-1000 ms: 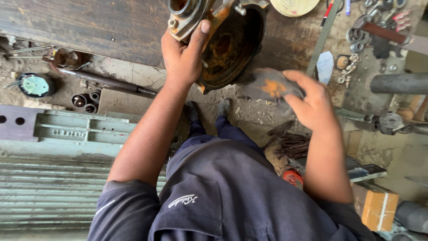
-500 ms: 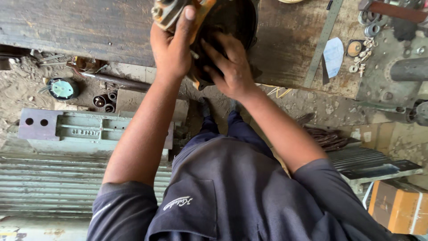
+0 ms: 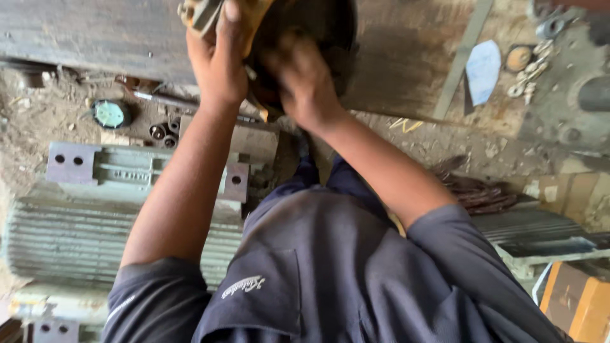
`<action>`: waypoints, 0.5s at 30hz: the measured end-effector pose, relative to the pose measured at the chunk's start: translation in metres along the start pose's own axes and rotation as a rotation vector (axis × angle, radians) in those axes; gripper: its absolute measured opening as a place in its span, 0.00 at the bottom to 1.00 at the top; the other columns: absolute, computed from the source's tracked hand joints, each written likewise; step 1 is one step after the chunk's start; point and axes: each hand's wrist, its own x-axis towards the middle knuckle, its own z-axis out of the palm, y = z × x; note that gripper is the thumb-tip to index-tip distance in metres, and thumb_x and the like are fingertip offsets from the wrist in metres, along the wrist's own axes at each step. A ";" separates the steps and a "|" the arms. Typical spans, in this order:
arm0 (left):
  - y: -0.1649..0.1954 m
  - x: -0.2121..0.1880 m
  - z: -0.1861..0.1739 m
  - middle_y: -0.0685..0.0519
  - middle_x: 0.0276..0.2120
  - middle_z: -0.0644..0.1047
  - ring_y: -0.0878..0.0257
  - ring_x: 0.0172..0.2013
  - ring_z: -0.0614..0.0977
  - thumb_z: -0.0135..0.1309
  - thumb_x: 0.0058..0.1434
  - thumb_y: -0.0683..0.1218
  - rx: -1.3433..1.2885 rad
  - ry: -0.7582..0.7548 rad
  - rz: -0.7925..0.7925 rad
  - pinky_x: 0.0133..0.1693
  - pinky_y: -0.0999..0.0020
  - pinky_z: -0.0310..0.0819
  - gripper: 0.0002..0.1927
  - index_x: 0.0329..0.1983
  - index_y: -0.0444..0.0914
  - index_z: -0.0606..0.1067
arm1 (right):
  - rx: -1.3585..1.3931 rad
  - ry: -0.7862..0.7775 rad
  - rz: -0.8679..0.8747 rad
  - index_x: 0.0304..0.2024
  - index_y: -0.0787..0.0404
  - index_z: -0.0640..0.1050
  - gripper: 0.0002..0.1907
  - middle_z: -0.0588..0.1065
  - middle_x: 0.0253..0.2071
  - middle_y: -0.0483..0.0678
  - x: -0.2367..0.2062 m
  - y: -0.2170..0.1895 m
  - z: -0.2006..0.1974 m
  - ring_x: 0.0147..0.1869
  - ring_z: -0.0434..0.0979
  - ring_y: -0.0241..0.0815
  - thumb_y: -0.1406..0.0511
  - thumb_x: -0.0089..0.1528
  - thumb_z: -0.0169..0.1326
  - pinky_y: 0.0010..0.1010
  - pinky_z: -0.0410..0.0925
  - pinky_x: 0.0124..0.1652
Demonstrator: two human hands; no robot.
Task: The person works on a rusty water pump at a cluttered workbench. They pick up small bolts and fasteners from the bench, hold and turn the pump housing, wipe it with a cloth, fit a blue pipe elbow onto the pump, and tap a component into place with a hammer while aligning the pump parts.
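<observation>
An orange and tan cardboard box [image 3: 575,305] sits at the lower right corner of the view, on the floor just below a grey finned slab [image 3: 540,238]; it is partly cut off. No labels, signs or screens can be made out.

The round part [image 3: 305,32] under the hands is showing dark, nearly black, with a yellow edge. The person's shirt [image 3: 330,273] is looking dark navy, with a small pale script mark on the chest. The ribbed motor casing [image 3: 70,241] is showing pale grey-green in even stripes, its mounting feet dull purple-grey. A small disc [image 3: 110,114] is lying teal on the sandy brown floor [image 3: 44,121]. A box [image 3: 581,302] is showing orange and tan.
</observation>
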 end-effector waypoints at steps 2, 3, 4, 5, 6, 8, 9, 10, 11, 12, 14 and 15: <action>0.001 0.001 -0.001 0.58 0.42 0.77 0.71 0.41 0.75 0.53 0.79 0.53 0.019 -0.042 0.110 0.46 0.73 0.70 0.16 0.52 0.33 0.75 | -0.036 -0.165 -0.169 0.55 0.62 0.78 0.28 0.74 0.55 0.61 0.008 0.000 -0.015 0.60 0.75 0.61 0.76 0.51 0.59 0.50 0.70 0.61; 0.002 0.001 -0.002 0.59 0.43 0.77 0.71 0.42 0.75 0.52 0.79 0.53 0.016 -0.055 0.114 0.47 0.73 0.71 0.17 0.52 0.34 0.75 | -0.015 -0.273 -0.189 0.56 0.59 0.79 0.28 0.75 0.56 0.57 0.010 0.002 -0.026 0.61 0.76 0.58 0.77 0.53 0.58 0.46 0.71 0.62; 0.002 0.002 -0.002 0.59 0.44 0.78 0.71 0.42 0.75 0.51 0.79 0.53 0.014 -0.069 0.113 0.47 0.73 0.71 0.17 0.52 0.34 0.75 | 0.006 -0.381 -0.205 0.57 0.56 0.79 0.28 0.76 0.58 0.54 0.015 0.003 -0.032 0.61 0.78 0.54 0.79 0.54 0.57 0.42 0.72 0.63; 0.002 0.003 -0.003 0.59 0.42 0.77 0.71 0.41 0.75 0.52 0.79 0.53 0.036 -0.063 0.101 0.46 0.73 0.70 0.16 0.51 0.34 0.75 | 0.055 -0.304 -0.092 0.59 0.58 0.79 0.28 0.76 0.58 0.55 0.020 0.004 -0.035 0.62 0.78 0.54 0.79 0.57 0.56 0.41 0.74 0.62; 0.001 0.004 -0.003 0.60 0.39 0.77 0.71 0.40 0.74 0.52 0.79 0.53 0.056 -0.064 0.094 0.44 0.74 0.70 0.16 0.50 0.34 0.75 | 0.098 -0.220 0.019 0.61 0.61 0.78 0.27 0.75 0.58 0.56 0.024 0.004 -0.035 0.63 0.78 0.53 0.80 0.59 0.55 0.39 0.75 0.61; -0.001 0.007 -0.002 0.60 0.36 0.76 0.71 0.37 0.73 0.53 0.79 0.53 0.044 -0.053 0.067 0.42 0.74 0.68 0.16 0.48 0.34 0.76 | 0.091 -0.071 0.089 0.61 0.64 0.78 0.26 0.74 0.58 0.58 0.029 0.002 -0.030 0.64 0.76 0.55 0.80 0.60 0.55 0.39 0.75 0.61; -0.003 0.007 -0.001 0.59 0.35 0.75 0.71 0.36 0.72 0.53 0.79 0.53 0.018 -0.045 0.037 0.41 0.74 0.67 0.16 0.48 0.33 0.76 | 0.047 -0.007 0.057 0.59 0.65 0.77 0.26 0.73 0.57 0.59 0.029 -0.002 -0.024 0.64 0.74 0.57 0.79 0.58 0.57 0.42 0.74 0.61; -0.003 0.007 -0.001 0.59 0.34 0.75 0.71 0.35 0.71 0.54 0.79 0.53 -0.005 -0.048 0.002 0.39 0.74 0.65 0.16 0.48 0.33 0.76 | 0.001 0.064 0.035 0.57 0.65 0.77 0.25 0.72 0.57 0.60 0.026 -0.004 -0.021 0.64 0.73 0.58 0.78 0.55 0.59 0.44 0.72 0.61; -0.004 0.005 0.000 0.59 0.36 0.76 0.71 0.37 0.72 0.54 0.78 0.53 -0.001 -0.049 0.013 0.41 0.74 0.67 0.17 0.49 0.33 0.76 | 0.008 -0.044 -0.001 0.56 0.63 0.78 0.25 0.73 0.55 0.58 0.021 -0.007 -0.018 0.63 0.74 0.55 0.78 0.56 0.58 0.43 0.72 0.61; -0.004 0.005 0.000 0.59 0.39 0.77 0.71 0.39 0.74 0.53 0.77 0.54 0.000 -0.040 0.042 0.43 0.74 0.68 0.17 0.50 0.34 0.76 | 0.015 -0.152 -0.060 0.56 0.61 0.80 0.24 0.74 0.54 0.55 0.017 -0.007 -0.018 0.61 0.76 0.53 0.78 0.57 0.58 0.41 0.72 0.61; -0.004 0.005 0.001 0.58 0.42 0.78 0.71 0.42 0.75 0.53 0.77 0.54 0.034 -0.027 0.083 0.46 0.73 0.71 0.17 0.52 0.34 0.76 | 0.003 -0.258 -0.124 0.55 0.59 0.81 0.24 0.75 0.53 0.53 0.008 -0.004 -0.019 0.60 0.77 0.51 0.79 0.58 0.57 0.41 0.73 0.61; -0.003 0.005 0.001 0.58 0.43 0.79 0.71 0.42 0.76 0.54 0.77 0.54 0.050 -0.023 0.094 0.47 0.73 0.72 0.17 0.52 0.34 0.77 | -0.028 -0.264 -0.127 0.55 0.60 0.80 0.23 0.75 0.53 0.54 0.005 0.001 -0.023 0.60 0.77 0.53 0.79 0.57 0.57 0.42 0.74 0.60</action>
